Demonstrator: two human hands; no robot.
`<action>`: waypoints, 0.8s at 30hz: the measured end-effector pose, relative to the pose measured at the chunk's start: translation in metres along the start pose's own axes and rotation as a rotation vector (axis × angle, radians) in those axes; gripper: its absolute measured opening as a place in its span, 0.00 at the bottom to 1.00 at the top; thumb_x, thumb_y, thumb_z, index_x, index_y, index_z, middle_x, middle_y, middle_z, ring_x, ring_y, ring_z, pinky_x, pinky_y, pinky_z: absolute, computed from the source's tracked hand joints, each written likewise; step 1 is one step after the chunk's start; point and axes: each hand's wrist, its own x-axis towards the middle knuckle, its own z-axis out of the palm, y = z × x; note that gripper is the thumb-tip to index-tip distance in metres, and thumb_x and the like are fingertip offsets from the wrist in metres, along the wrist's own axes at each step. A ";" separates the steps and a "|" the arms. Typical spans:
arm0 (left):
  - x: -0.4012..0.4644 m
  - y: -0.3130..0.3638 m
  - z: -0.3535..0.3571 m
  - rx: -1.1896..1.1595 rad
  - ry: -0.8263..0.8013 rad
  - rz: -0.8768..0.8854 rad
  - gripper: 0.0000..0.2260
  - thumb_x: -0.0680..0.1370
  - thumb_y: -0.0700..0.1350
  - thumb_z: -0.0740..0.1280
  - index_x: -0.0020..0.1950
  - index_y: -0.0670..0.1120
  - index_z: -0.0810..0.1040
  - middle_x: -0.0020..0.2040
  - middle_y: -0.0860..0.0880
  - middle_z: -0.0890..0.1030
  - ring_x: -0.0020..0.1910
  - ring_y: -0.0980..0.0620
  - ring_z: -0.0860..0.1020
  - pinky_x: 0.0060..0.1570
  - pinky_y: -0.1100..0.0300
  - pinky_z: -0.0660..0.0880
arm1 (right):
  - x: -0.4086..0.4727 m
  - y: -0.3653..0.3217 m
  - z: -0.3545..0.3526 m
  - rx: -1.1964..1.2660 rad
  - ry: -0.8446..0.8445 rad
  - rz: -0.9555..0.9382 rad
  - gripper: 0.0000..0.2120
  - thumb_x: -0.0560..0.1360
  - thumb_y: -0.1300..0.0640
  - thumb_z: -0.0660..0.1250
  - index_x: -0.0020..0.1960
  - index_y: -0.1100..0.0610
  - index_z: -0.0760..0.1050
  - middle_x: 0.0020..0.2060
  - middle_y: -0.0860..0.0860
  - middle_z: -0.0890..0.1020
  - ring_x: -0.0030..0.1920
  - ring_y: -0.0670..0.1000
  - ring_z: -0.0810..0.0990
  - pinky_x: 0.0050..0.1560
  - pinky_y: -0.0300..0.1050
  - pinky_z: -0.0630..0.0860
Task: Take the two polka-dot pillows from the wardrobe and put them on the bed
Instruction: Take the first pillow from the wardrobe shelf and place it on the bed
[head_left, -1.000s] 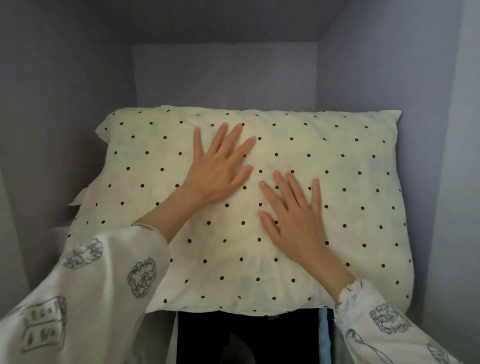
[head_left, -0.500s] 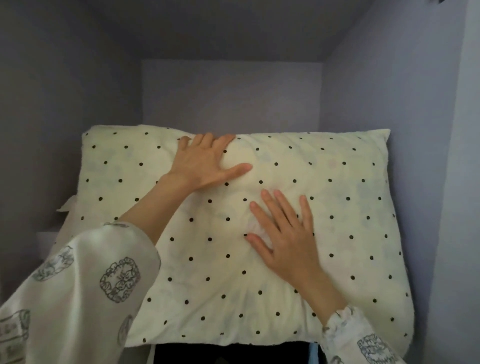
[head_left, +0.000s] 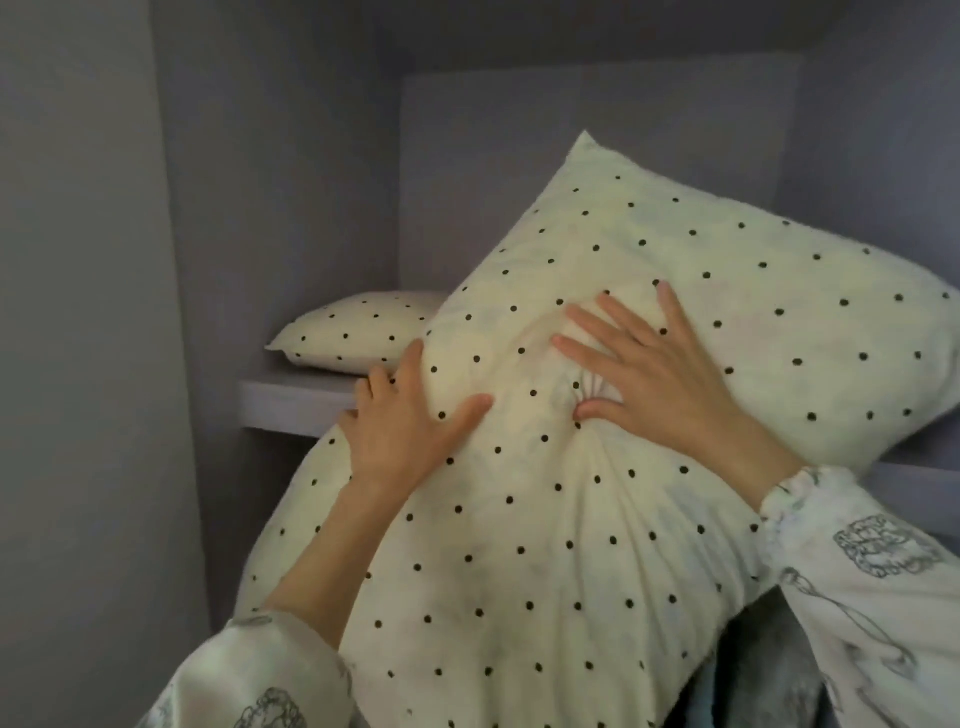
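Observation:
A cream pillow with black polka dots (head_left: 545, 519) is tilted and half off the wardrobe shelf (head_left: 296, 402), its lower end hanging in front of it. My left hand (head_left: 410, 421) grips the pillow's left edge, fingers wrapped behind it and thumb on the front. My right hand (head_left: 649, 364) pinches a bunch of the cover near the pillow's middle, thumb tucked under a fold. A second polka-dot pillow (head_left: 358, 332) lies flat on the shelf behind, mostly hidden by the first.
The wardrobe's grey side walls (head_left: 93, 312) stand close on the left and right, with the back panel (head_left: 571, 130) behind the shelf. Dark clothes (head_left: 769, 675) hang below the shelf at the lower right.
The top pillow has been pulled forward and tipped off the shelf, uncovering the second pillow beneath. My left hand slid to its left edge and my right hand gathered the cover.

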 end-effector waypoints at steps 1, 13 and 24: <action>-0.007 0.000 0.000 0.008 0.012 -0.017 0.45 0.62 0.78 0.52 0.71 0.54 0.53 0.64 0.42 0.68 0.63 0.40 0.66 0.58 0.40 0.64 | -0.002 -0.004 -0.001 0.003 0.003 0.071 0.35 0.67 0.38 0.69 0.71 0.49 0.66 0.72 0.53 0.67 0.72 0.58 0.63 0.67 0.73 0.51; -0.013 0.030 -0.010 0.074 0.022 0.163 0.38 0.67 0.73 0.55 0.71 0.60 0.46 0.68 0.40 0.64 0.64 0.37 0.65 0.62 0.31 0.59 | -0.028 -0.015 0.003 0.086 -0.006 0.426 0.38 0.69 0.33 0.59 0.74 0.50 0.59 0.75 0.54 0.60 0.74 0.59 0.56 0.69 0.68 0.43; 0.017 0.048 0.022 -0.141 0.012 0.112 0.36 0.66 0.74 0.54 0.69 0.68 0.42 0.76 0.46 0.50 0.72 0.37 0.54 0.63 0.30 0.56 | -0.092 -0.039 0.004 0.166 0.058 0.735 0.27 0.77 0.38 0.51 0.73 0.46 0.58 0.76 0.51 0.54 0.76 0.54 0.46 0.69 0.68 0.40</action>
